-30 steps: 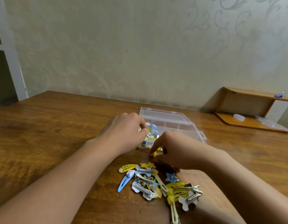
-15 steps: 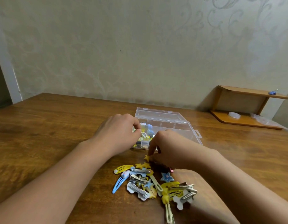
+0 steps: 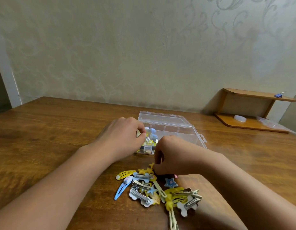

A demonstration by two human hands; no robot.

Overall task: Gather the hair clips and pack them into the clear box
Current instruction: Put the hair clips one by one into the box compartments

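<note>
The clear box [image 3: 185, 130] lies open on the table, its lid [image 3: 162, 117] tilted back. Its left compartment holds several hair clips [image 3: 150, 140], yellow, blue and white. My left hand [image 3: 122, 136] curls around the box's left front corner, thumb at the compartment's edge. A loose pile of hair clips [image 3: 150, 188] lies nearer to me: yellow stars, a blue snap clip [image 3: 119, 191], a blue star [image 3: 170, 182] and metal clips. My right hand [image 3: 173, 156] is curled down on the pile's far edge, fingertips closed by a yellow star clip [image 3: 151, 165]; a pink bit [image 3: 175, 176] shows under the palm.
The wooden table [image 3: 52, 138] runs to a patterned wall. At the far right stands a small wooden shelf [image 3: 253, 112] with a white round object [image 3: 240, 118], a plastic bag [image 3: 266, 122] and a blue clip [image 3: 278, 95] on top.
Both hands stay almost where they were. My right hand has sunk slightly onto the pile's far edge, and a pink bit now shows under it.
</note>
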